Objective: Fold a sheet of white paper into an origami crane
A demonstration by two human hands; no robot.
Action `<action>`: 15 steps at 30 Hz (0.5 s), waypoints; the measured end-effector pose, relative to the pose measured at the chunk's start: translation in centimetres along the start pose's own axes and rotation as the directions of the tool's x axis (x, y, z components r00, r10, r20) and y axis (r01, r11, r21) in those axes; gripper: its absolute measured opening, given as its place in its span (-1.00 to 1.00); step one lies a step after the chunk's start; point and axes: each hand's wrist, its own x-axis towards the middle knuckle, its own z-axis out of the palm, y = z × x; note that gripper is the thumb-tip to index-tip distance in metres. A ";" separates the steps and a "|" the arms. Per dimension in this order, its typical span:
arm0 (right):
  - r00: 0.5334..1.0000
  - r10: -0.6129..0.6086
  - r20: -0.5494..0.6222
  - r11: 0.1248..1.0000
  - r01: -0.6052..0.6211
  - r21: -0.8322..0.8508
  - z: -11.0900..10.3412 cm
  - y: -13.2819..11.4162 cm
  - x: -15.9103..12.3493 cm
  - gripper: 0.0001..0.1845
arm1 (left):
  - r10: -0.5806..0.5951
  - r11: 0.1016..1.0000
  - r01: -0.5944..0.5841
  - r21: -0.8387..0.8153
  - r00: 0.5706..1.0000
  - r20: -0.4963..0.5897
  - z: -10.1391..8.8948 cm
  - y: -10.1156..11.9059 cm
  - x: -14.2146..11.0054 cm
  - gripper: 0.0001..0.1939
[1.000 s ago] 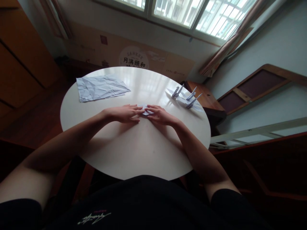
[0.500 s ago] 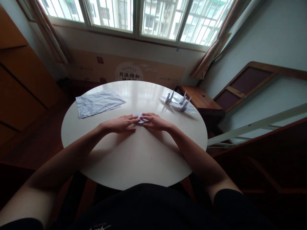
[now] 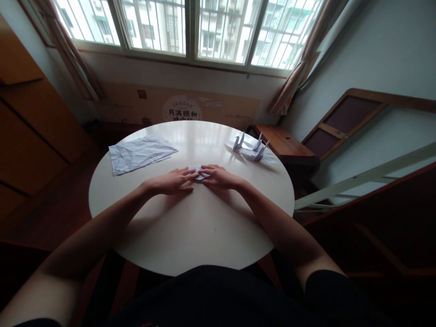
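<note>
Two-handed contact with a small, folded white paper piece (image 3: 201, 176) near the middle of a round, glossy white table (image 3: 204, 231).
Bare left hand (image 3: 172, 180) and right hand (image 3: 220, 176) palm-down, fingers extended, unclenched, resting on the paper, tips nearly meeting; forearms (image 3: 114, 222) slanting inward.

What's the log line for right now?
left hand: touching small folded paper | right hand: touching same paper | white table: creased paper at left, paper cranes at right

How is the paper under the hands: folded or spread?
Folded, it appears: the paper under the left hand and right hand shows a small, angular outline, partly hidden.
</note>
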 end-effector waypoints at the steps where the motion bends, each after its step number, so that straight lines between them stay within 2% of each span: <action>1: 1.000 0.000 -0.002 1.000 0.000 -0.002 0.0 0.0 0.0 -0.44 | -0.004 1.000 0.004 0.004 1.000 0.004 0.0 0.0 0.0 -0.27; 10: 1.000 0.025 0.000 1.000 -0.025 0.008 -0.3 -0.2 0.0 -0.43 | -0.051 0.999 0.051 0.002 0.999 0.017 -0.1 0.9 0.6 -0.27; 15: 0.999 0.022 -0.026 1.000 -0.021 0.008 -0.2 0.3 0.0 -0.43 | -0.018 1.000 0.018 -0.014 1.000 -0.006 0.2 0.8 1.1 -0.28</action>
